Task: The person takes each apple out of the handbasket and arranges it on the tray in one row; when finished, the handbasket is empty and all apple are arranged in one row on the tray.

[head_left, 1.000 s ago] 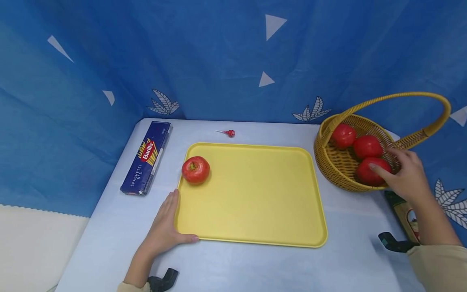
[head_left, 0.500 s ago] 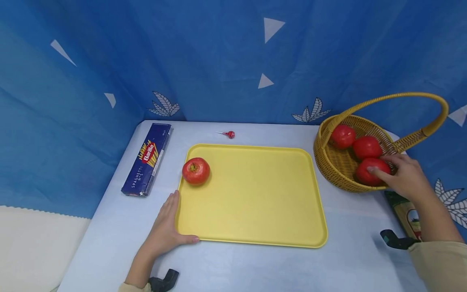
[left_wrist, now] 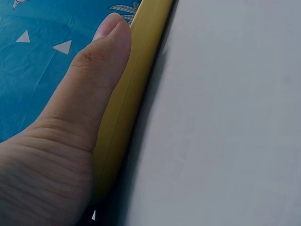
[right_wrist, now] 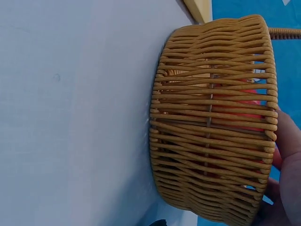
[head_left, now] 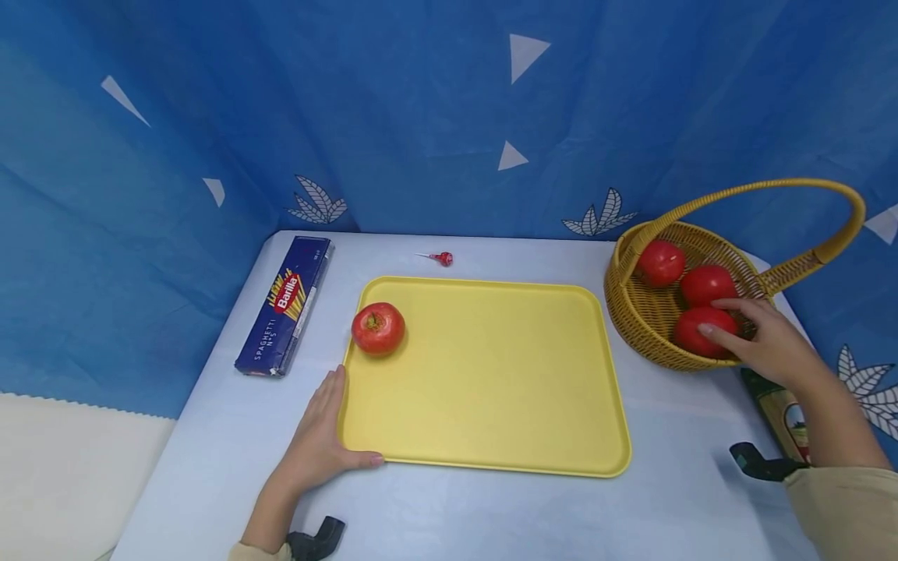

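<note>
My left hand (head_left: pixel 316 436) rests at the near left corner of a yellow tray (head_left: pixel 484 374), fingers straight along its left side and thumb along its front edge. In the left wrist view the thumb (left_wrist: pixel 94 75) lies against the tray's yellow rim (left_wrist: pixel 127 103). A red apple (head_left: pixel 379 329) sits on the tray near its left edge. On the right, my right hand (head_left: pixel 775 343) reaches over the rim of a wicker basket (head_left: pixel 645 335) and grips the nearest red apple (head_left: pixel 694 331) between thumb and fingers. Two more red apples, one farther back (head_left: pixel 660 262) and one beside it (head_left: pixel 708 285), lie inside.
A blue spaghetti box (head_left: pixel 284 308) lies left of the tray. Behind the tray is a small red lollipop (head_left: pixel 443 259). The basket's tall handle (head_left: pixel 758 185) arches over it. A dark green package (head_left: pixel 779 413) lies under the right forearm.
My right hand has shifted slightly left within the basket, its fingers coming over the nearest apple, which has moved a little left too. The left hand has stayed at the tray corner.
</note>
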